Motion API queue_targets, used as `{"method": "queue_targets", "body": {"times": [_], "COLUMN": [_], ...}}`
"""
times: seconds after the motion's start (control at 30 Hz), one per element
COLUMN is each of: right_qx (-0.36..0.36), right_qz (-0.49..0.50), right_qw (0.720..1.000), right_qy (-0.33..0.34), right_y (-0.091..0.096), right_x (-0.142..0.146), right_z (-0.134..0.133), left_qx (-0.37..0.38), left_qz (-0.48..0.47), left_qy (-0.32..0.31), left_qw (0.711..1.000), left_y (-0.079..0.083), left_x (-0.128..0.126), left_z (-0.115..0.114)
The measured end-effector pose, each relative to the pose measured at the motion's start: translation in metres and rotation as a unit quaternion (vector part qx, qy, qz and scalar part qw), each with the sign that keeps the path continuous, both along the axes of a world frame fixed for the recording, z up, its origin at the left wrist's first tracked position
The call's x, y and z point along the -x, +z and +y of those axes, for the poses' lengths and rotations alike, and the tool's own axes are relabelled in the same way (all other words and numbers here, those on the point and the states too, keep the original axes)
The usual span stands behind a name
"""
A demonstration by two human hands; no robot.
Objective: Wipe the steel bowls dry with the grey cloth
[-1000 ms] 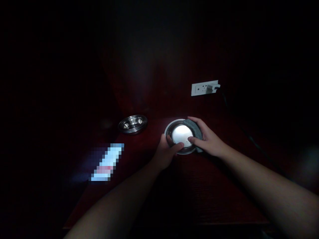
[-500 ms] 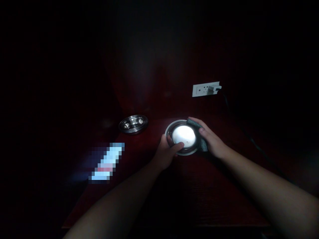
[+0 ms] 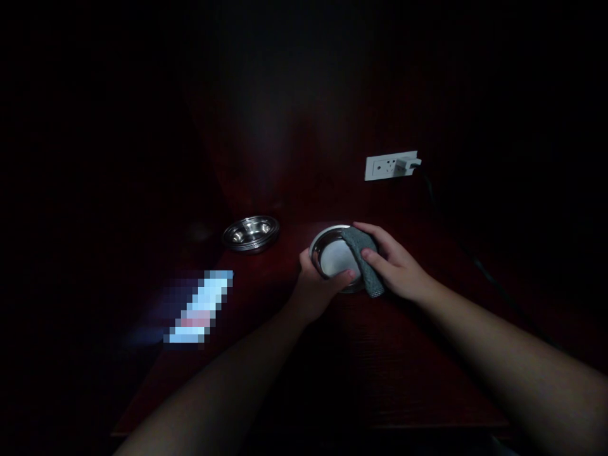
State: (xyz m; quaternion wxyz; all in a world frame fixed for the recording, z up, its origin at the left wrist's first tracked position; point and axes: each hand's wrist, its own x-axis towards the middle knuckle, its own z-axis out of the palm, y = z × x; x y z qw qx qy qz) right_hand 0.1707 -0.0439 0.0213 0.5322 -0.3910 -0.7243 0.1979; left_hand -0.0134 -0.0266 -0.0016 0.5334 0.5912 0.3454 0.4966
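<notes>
**A metal bowl (image 3: 335, 256) and a grey cloth (image 3: 361, 256) held in a dark room**

The dark red table (image 3: 380, 361) fills the lower middle, meeting a wall (image 3: 304, 158) of the same colour. Over it reach the right forearm (image 3: 498, 342) and left forearm (image 3: 228, 380).

Left of the left forearm glows a bright pixelated patch (image 3: 199, 310). Beyond it, near the wall, sits a stack of metal bowls (image 3: 251, 234), well apart from the hands.

The metal bowl is at the middle of the table, its hollow facing up; whether it rests on the wood or is slightly lifted is hard to tell. The left hand (image 3: 316, 288) grips its near left side, thumb over the rim. The right hand (image 3: 396, 263) clasps the cloth against its right side, hiding that part.

On the wall above is a white socket (image 3: 380, 167) with a plug (image 3: 406, 164) in it. A thin cord (image 3: 487, 272) runs down to the right, passing behind the right forearm.
</notes>
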Motion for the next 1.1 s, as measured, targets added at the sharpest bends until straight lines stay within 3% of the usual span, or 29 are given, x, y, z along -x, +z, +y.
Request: {"method": "queue_targets", "body": {"times": [0.6,1.1], "right_qx": [0.0,0.012], "right_qz": [0.027,0.031], "right_qw": [0.998,0.998], "right_qy": [-0.058,-0.062], "right_y": [0.0001,0.0031], "right_x": [-0.001,-0.0018], "right_z": [0.0051,0.0046], "left_qx": [-0.063,-0.079], "left_qz": [-0.043,-0.042], "left_qy": [-0.073,-0.084], "left_qw": [0.994,0.992], "left_y": [0.0055,0.0036], "left_x": [-0.0012,0.0004], "left_z": [0.0002,0.0022]}}
